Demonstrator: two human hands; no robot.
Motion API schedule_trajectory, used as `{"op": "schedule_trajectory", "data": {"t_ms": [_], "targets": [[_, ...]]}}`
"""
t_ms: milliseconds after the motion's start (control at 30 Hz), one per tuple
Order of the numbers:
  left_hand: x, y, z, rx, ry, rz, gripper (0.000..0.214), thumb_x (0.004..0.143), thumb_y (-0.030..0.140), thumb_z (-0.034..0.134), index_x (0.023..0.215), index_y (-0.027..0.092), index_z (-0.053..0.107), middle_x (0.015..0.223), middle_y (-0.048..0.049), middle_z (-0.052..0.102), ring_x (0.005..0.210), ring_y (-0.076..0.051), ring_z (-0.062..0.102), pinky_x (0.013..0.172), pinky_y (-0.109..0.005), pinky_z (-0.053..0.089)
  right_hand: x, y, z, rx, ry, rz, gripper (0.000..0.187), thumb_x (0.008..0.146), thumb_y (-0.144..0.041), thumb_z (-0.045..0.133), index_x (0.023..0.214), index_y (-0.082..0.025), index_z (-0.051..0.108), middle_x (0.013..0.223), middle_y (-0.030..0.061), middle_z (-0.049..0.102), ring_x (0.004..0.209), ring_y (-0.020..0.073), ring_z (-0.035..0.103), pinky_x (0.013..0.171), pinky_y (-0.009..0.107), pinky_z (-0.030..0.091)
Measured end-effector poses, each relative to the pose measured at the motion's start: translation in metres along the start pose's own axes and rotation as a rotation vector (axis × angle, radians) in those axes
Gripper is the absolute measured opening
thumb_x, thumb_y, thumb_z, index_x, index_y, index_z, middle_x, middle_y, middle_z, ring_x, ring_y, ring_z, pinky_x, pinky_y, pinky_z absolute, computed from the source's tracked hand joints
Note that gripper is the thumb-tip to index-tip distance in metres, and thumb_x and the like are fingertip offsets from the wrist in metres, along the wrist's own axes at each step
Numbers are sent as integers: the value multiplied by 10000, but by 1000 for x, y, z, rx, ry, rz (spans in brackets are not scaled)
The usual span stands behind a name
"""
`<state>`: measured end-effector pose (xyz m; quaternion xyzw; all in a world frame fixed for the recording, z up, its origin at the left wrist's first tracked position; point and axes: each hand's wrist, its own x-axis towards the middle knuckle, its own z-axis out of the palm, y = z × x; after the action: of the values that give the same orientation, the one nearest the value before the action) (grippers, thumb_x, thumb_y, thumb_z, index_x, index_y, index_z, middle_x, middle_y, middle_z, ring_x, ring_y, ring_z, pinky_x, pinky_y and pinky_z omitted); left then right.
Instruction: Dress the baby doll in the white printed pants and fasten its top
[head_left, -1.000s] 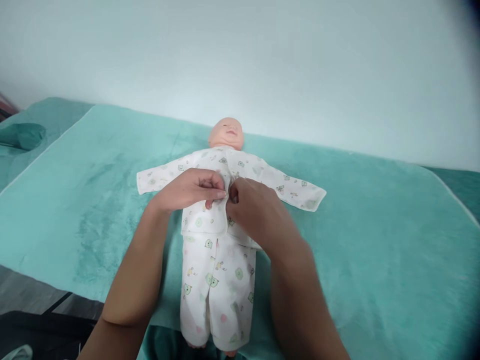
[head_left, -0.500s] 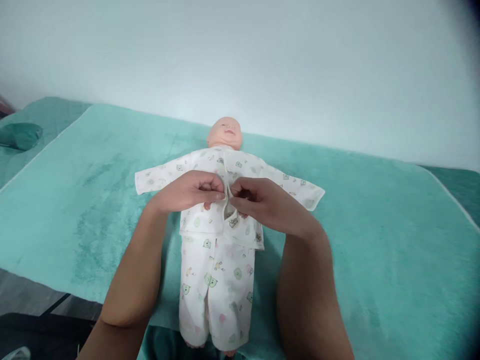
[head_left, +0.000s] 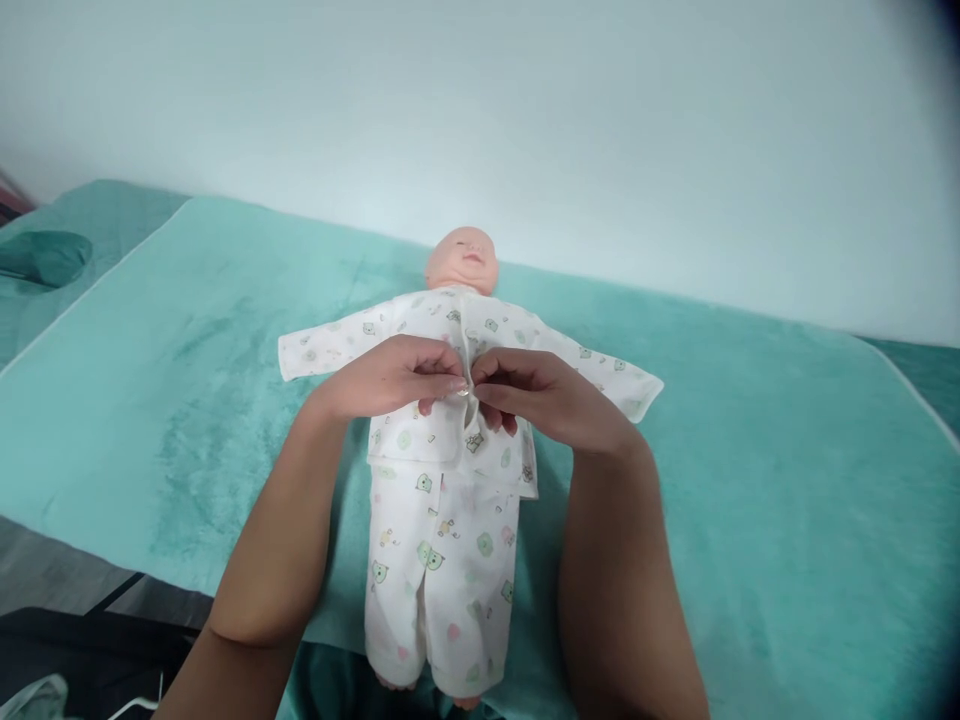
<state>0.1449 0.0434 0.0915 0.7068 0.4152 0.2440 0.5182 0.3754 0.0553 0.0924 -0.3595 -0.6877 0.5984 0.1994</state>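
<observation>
A baby doll (head_left: 463, 262) lies on its back, head away from me, dressed in a white printed shirt (head_left: 416, 440) and matching trousers (head_left: 472, 560). At the shirt's front opening, my left hand (head_left: 401, 378) pinches one edge between thumb and fingers. My right hand (head_left: 544, 392) grips the facing edge, its fingertips almost touching the left ones. A small shiny spot, perhaps a button or snap, shows at the left thumb tip. Below the hands the front gapes a little. Both sleeves stretch out sideways.
A green towel-like cover (head_left: 750, 480) spreads under the doll over a padded table with a hole (head_left: 45, 258) at its left end. A pale wall (head_left: 525, 130) rises behind. Something black (head_left: 82, 650) stands at the lower left, beside the floor.
Both hands have drawn closer together, bringing the two shirt edges nearer and narrowing the gap. The whole view has shifted slightly, so the doll appears a little further right.
</observation>
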Motion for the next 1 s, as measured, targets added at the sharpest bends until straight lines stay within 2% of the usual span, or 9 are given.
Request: {"op": "schedule_trajectory", "data": {"t_ms": [233, 433, 533, 667, 1000], "targets": [[-1, 5, 2, 50, 22, -60, 291, 924, 453, 594, 801, 196, 649, 582, 17, 593, 558, -115, 541, 510, -242, 365, 2, 0, 1, 37, -13, 10, 132, 883, -310, 680, 919, -213, 598, 659, -33, 624, 586, 122, 592, 533, 248, 484], [0, 5, 3, 62, 17, -58, 316, 932, 475, 582, 788, 204, 657, 591, 17, 605, 560, -112, 551, 523, -240, 386, 3, -2, 4, -47, 34, 55, 189, 803, -239, 711, 889, -230, 543, 664, -67, 524, 576, 102, 507, 501, 231, 403], [1, 5, 4, 65, 21, -69, 298, 892, 491, 638, 810, 206, 666, 629, 20, 613, 561, -109, 561, 507, -234, 382, 4, -3, 7, -110, 82, 45, 206, 785, -231, 704, 859, -237, 512, 695, -67, 498, 593, 97, 451, 498, 231, 359], [0, 7, 6, 38, 33, -91, 235, 831, 437, 710, 820, 210, 654, 701, 17, 626, 576, -103, 563, 506, -229, 409, 5, -5, 10, -208, 136, 10, 217, 780, -238, 692, 819, -237, 479, 720, -62, 480, 622, 100, 407, 513, 236, 334], [0, 6, 8, 26, 61, -92, 61, 819, 259, 614, 814, 209, 649, 640, 29, 589, 559, -96, 542, 501, -221, 416, 7, -5, 11, -237, 144, 6, 198, 763, -198, 658, 796, -241, 468, 712, -65, 468, 614, 102, 382, 536, 255, 325]]}}
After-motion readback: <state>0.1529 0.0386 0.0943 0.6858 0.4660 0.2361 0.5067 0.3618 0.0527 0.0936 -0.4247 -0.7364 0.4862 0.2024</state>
